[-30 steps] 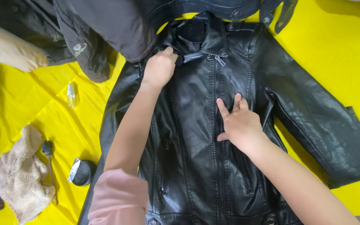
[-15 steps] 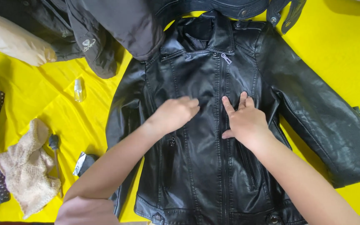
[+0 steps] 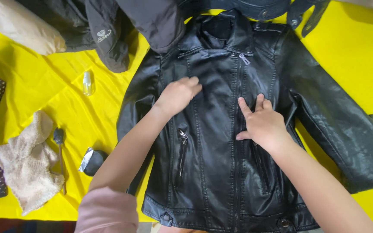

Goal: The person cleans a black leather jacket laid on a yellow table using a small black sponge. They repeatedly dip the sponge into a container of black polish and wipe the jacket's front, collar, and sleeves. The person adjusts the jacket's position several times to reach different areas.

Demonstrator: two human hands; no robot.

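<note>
Head view: a yellow sheet point(image 3: 44, 99) covers the work surface, and on it a black leather-look jacket point(image 3: 221, 172) lies face up, zipped along its slanted front, collar toward the top and one sleeve angled out to the right edge. Both of the person's hands press flat on its chest; the step in hand looks like smoothing the front panels. The left hand point(image 3: 177, 96) rests palm down on the left panel, fingers loosely curled, gripping nothing. The right hand point(image 3: 262, 123) lies just beside the centre zip, fingers spread wide, also holding nothing. A next stroke would call for even pressure outward toward the sleeves, keeping clear of the zip pull near the collar. Dark garments point(image 3: 121, 30) crowd the jacket's upper left shoulder and overlap it there, which could hinder that side. Well apart at left lie a cream knitted piece point(image 3: 29, 162), a dark rounded object point(image 3: 92, 162) with a silvery edge, and a small clear bottle point(image 3: 87, 83).
</note>
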